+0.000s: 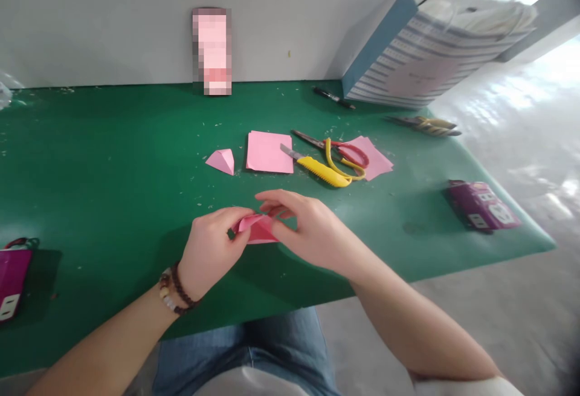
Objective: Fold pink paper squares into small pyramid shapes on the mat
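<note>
A person seated at a green table [113,160] holds a small folded piece of pink paper [257,230] between both hands, just above the table's near edge. The left hand [212,251], with a bead bracelet [174,290] at the wrist, pinches the paper's left end from about eight o'clock. The right hand [308,227] closes thumb and fingers on its upper right edge from about three o'clock. The paper's long axis runs left to right between them, equally near both. At twelve o'clock lie a pink paper sheet [269,152], a folded pink triangle [222,160], a yellow knife [317,168] and scissors [338,153].
</note>
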The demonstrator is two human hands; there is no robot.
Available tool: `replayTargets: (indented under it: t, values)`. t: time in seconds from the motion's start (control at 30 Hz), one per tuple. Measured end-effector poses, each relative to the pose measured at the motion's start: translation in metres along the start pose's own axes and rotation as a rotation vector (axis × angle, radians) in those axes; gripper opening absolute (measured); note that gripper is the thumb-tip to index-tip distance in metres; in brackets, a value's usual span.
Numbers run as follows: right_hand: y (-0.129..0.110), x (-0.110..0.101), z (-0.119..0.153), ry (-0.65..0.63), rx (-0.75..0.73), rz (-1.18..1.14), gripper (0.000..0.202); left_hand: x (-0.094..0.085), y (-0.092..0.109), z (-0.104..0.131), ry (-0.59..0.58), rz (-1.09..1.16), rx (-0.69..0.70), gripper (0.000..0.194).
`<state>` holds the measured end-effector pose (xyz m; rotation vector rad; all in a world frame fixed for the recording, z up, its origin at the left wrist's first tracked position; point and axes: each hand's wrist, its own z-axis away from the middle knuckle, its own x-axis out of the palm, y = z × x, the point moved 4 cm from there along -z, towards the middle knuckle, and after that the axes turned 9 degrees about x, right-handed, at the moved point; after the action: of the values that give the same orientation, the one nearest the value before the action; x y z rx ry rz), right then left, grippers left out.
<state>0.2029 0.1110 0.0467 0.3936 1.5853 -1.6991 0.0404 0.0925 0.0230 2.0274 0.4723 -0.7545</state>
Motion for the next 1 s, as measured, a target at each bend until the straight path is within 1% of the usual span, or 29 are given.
replayTargets:
  t: [0.1,0.27,0.4,0.47,0.53,0.63,0.77,0.9,1.0]
  values:
    - [-0.002,-0.003,-0.005,-0.029,0.019,0.043,0.044,0.000,-0.003,-0.001,-0.026,-0.026,-0.043,0.021]
    - [-0.013,0.002,-0.007,-0.063,-0.038,0.231,0.051,-0.003,-0.006,-0.004,-0.037,-0.040,-0.112,0.025]
    - [-0.011,0.007,-0.013,-0.055,0.059,0.303,0.051,-0.004,-0.006,-0.004,-0.039,-0.017,-0.131,0.024]
    - [-0.009,0.006,-0.015,-0.014,0.087,0.305,0.044,-0.003,-0.007,-0.004,-0.044,-0.007,-0.137,0.023]
    - [-0.008,0.006,-0.017,0.019,0.079,0.287,0.038,-0.003,-0.007,-0.004,-0.049,0.007,-0.153,0.023]
    - [-0.008,0.006,-0.017,0.027,0.069,0.236,0.029,-0.002,-0.011,-0.003,-0.058,0.039,-0.217,0.021]
    - [-0.008,0.006,-0.017,0.025,0.075,0.168,0.015,0.001,-0.014,-0.003,-0.093,0.110,-0.262,0.011]
    - [-0.007,0.004,-0.018,0.038,0.074,0.160,0.012,0.004,-0.015,-0.002,-0.132,0.213,-0.288,0.008]
    - [-0.005,0.004,-0.018,0.033,0.094,0.153,0.013,0.006,-0.016,0.000,-0.167,0.321,-0.329,0.013]
